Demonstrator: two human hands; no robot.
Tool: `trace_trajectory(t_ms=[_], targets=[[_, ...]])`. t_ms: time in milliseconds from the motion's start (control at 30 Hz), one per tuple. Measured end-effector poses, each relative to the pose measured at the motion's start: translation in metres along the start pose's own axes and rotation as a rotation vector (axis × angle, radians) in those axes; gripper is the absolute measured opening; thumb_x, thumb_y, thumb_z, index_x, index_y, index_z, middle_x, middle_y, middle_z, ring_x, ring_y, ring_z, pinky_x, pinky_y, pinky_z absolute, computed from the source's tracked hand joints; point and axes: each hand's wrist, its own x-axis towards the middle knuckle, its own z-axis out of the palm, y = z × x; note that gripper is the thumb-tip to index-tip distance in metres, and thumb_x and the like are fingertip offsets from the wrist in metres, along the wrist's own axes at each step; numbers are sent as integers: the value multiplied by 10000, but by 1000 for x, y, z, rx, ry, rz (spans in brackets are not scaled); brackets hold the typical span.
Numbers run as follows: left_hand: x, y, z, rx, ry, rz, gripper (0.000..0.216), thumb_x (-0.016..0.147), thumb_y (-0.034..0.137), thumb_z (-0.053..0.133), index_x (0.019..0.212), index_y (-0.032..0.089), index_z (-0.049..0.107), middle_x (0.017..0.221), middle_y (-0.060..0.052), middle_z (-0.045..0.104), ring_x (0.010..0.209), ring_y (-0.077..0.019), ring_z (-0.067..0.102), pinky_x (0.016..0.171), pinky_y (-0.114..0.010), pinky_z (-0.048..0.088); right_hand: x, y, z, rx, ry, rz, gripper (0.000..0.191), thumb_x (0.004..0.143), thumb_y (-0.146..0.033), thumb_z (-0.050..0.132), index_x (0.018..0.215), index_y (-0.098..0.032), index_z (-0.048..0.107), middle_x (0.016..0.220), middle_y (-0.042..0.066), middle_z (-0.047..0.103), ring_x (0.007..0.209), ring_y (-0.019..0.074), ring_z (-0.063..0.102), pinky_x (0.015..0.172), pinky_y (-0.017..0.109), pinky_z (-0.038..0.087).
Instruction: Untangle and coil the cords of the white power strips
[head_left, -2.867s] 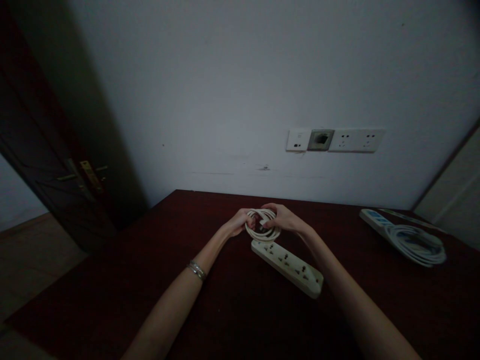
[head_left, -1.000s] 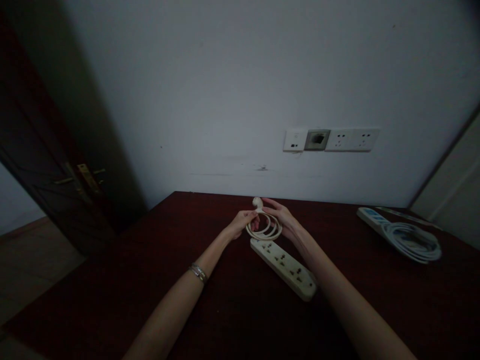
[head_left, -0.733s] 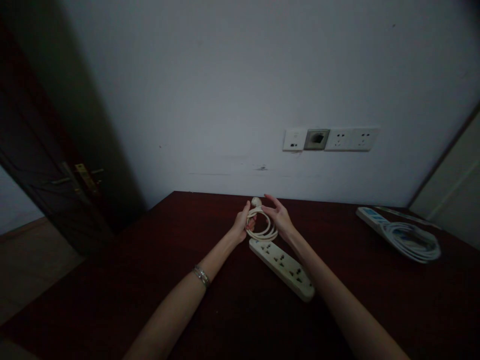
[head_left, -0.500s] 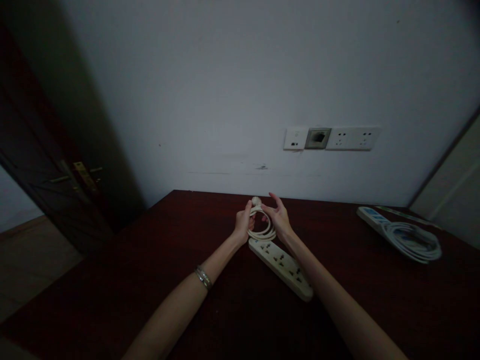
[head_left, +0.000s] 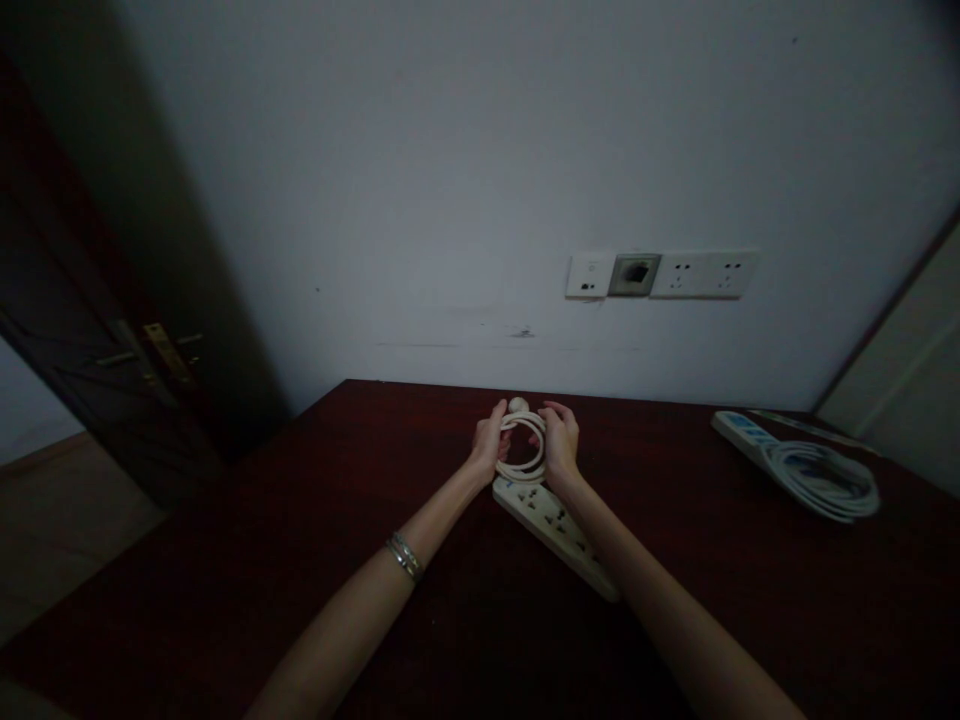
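While the cream power strip (head_left: 559, 525) lies flat on the dark red table (head_left: 300, 520), its cord (head_left: 523, 452) is gathered into a small upright coil at the strip's far end. The left hand (head_left: 489, 440) is curled round the coil's left edge, and the right hand (head_left: 562, 440) is closed on its right edge. A rounded plug (head_left: 516, 405) pokes up at the coil's top. The strip's long axis (sockets in a row along its face) runs diagonally from the hands toward the near right. A second strip (head_left: 739, 430) with a coiled white cable (head_left: 821, 480) lies well apart at the table's right.
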Motion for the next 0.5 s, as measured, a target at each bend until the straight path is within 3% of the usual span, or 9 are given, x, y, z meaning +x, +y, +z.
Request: trace_trajectory(t_ms=[200, 367, 500], targets=[[0, 3, -6, 1, -198, 6, 539, 730, 681, 470, 542, 177, 431, 327, 94, 227, 280, -37, 199, 343, -195, 153, 10, 6, -1, 24, -28, 67, 233, 711, -290, 573, 904, -166, 535, 594, -28, 567, 380, 80, 472, 357, 198, 364], [6, -2, -13, 69, -194, 74, 493, 729, 632, 518, 638, 147, 535, 365, 62, 378, 302, -64, 333, 359, -205, 287, 15, 5, -7, 88, -147, 161, 194, 732, -287, 633, 876, -182, 558, 599, -6, 626, 418, 107, 550, 359, 189, 394], [9, -4, -17, 93, -217, 85, 487, 730, 613, 536, 678, 130, 570, 411, 54, 415, 316, -66, 371, 368, -209, 299, 14, 4, -12, 155, -255, 255, 128, 785, -288, 599, 815, -163, 599, 598, 20, 645, 429, 101, 556, 370, 182, 417]])
